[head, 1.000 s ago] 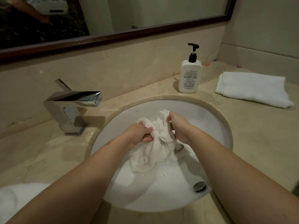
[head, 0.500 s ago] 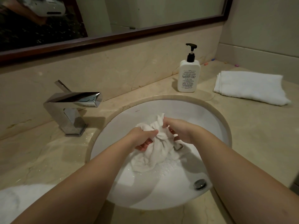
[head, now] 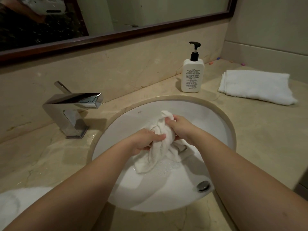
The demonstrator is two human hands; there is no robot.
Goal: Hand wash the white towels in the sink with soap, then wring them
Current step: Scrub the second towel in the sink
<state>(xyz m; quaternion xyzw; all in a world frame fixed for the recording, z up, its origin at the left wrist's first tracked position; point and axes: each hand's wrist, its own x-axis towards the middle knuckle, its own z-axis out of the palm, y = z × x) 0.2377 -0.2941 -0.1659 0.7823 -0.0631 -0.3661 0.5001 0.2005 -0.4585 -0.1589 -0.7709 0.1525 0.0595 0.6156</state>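
A wet white towel is bunched up over the middle of the round white sink. My left hand grips its left side with curled fingers. My right hand grips the upper right part, the thumb pressed into the cloth. The towel's lower end hangs down onto the basin, where soap bubbles lie. A white soap pump bottle with a black pump stands behind the sink. A second white towel, folded and dry-looking, lies on the counter at the right.
A chrome faucet stands at the sink's left, with no water running. A metal drain sits at the basin's near right. More white cloth lies at the counter's near left corner. A framed mirror spans the wall behind.
Both hands have worked the towel between them: the right hand shifted up and back along the cloth, and the bunched top now sticks up past its fingers.
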